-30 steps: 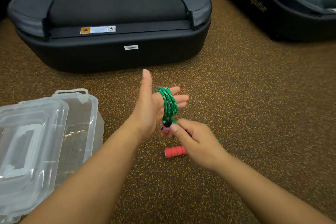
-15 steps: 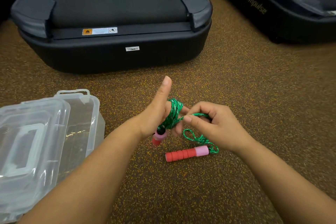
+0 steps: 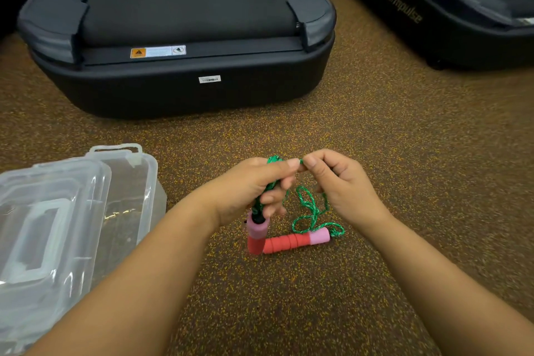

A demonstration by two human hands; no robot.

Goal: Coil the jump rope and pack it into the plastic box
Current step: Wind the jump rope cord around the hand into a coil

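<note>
My left hand (image 3: 248, 191) is closed around a coil of green jump rope (image 3: 307, 205), with one red-and-pink handle (image 3: 257, 233) hanging below its fingers. My right hand (image 3: 341, 185) pinches the rope between thumb and forefinger, right next to my left thumb tip. Loose green loops hang between the two hands and run down to the second red-and-pink handle (image 3: 294, 241), which lies on the floor. The clear plastic box (image 3: 150, 182) stands open at the left, with its clear lid (image 3: 43, 225) resting over its near side.
A large black treadmill base (image 3: 185, 89) fills the area ahead. A second black machine (image 3: 450, 23) stands at the upper right. The floor is brown speckled rubber (image 3: 404, 153).
My left hand has gone from open with the thumb up to closed around the coil. My right hand rose from the floor handle and now pinches the rope beside the left thumb.
</note>
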